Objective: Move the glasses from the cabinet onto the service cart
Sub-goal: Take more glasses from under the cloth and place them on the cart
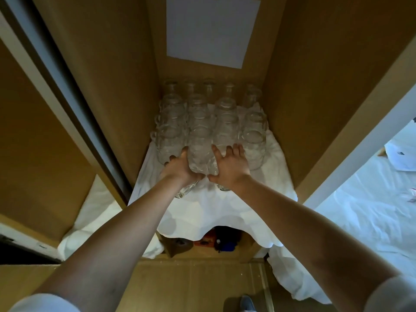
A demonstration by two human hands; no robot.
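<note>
At the bottom edge, beside two pale sleeves, a grey shoe [247, 302] stands on the brown floor. Both bare forearms reach up and forward into the brown wooden cabinet [299, 91]. A rumpled white cloth [202, 212] covers its shelf and hangs over the front edge; under the overhang a lower shelf holds small dark, orange and blue items too dim to identify. On the cloth, the left hand [180, 168] curls its fingers round the left side of the front clear glass mug [201, 154] in the middle of the shelf, its thumb on the near side. The right hand [231, 165] lies against that mug's right side with fingers spread and nearly straight, its thumb almost meeting the left thumb. More glass shows beneath both wrists. Behind and beside this mug, the remaining upturned clear glass mugs [253, 145] stand in close rows reaching to the back wall. Higher on that wall hangs a blank white paper sheet [209, 30]. Off to the right lies a white-draped surface [360, 221].
</note>
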